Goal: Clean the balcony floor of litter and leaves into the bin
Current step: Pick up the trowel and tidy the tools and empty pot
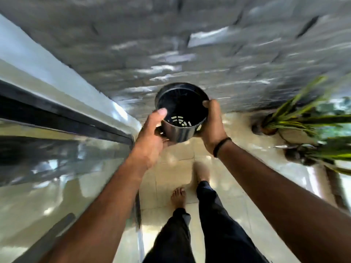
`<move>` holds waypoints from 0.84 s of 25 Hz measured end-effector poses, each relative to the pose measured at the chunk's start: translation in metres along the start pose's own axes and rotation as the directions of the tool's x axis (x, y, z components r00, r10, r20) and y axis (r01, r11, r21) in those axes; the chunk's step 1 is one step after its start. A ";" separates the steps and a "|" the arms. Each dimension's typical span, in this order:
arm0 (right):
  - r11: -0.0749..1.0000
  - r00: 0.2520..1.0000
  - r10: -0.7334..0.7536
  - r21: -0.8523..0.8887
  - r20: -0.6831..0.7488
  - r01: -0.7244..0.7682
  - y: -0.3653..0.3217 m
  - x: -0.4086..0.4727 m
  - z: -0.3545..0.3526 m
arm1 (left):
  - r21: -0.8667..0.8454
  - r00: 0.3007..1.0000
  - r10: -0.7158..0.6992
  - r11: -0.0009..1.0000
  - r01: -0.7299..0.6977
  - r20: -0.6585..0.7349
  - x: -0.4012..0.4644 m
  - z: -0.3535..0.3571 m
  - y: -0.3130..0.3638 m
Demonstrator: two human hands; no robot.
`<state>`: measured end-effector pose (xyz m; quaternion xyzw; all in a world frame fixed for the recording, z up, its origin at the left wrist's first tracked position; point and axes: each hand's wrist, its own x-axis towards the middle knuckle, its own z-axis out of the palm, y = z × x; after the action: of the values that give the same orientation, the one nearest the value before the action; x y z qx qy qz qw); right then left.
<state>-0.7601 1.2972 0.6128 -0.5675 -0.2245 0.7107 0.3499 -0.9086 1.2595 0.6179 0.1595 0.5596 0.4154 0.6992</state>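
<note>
Bare forearms reach up-frame; the left hand (152, 133) and right hand (211, 120) both grip an empty black pot (181, 112). Best carried level, mouth up, toward the litter.

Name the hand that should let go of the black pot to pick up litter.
Left. The right hand wraps the black pot at its rim with a firm grip; the left hand only cups its side, thumb loose.

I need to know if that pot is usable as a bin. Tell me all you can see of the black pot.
The black pot looks like thin plastic, round, with a ridged rim and slotted drain holes in its base. It appears empty, tilted with its mouth toward the camera, held above the tiled floor. The left hand cups its lower side; the right hand grips its rim.
</note>
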 end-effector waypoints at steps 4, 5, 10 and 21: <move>0.961 0.960 -0.259 0.073 -0.107 0.268 -0.085 -0.148 -0.021 | 0.110 0.968 0.048 0.991 -0.077 0.246 -0.119 0.073 0.052; 0.949 0.941 -0.301 0.054 -0.155 0.312 -0.095 -0.184 -0.036 | 0.125 0.940 0.039 0.989 -0.086 0.338 -0.146 0.092 0.051; 0.824 0.748 -0.504 0.020 -0.432 0.567 -0.101 -0.341 -0.147 | 0.267 0.756 -0.072 0.954 -0.139 0.651 -0.241 0.204 0.008; 0.478 0.172 -0.229 0.043 -0.958 0.877 0.079 -0.632 -0.414 | 0.640 0.246 -0.591 0.708 -0.298 0.768 -0.450 0.466 -0.242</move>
<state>-0.3101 0.7379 0.8612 -0.5525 0.0228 0.1398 0.8214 -0.3975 0.8840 0.8946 0.5609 0.1371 -0.0853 0.8120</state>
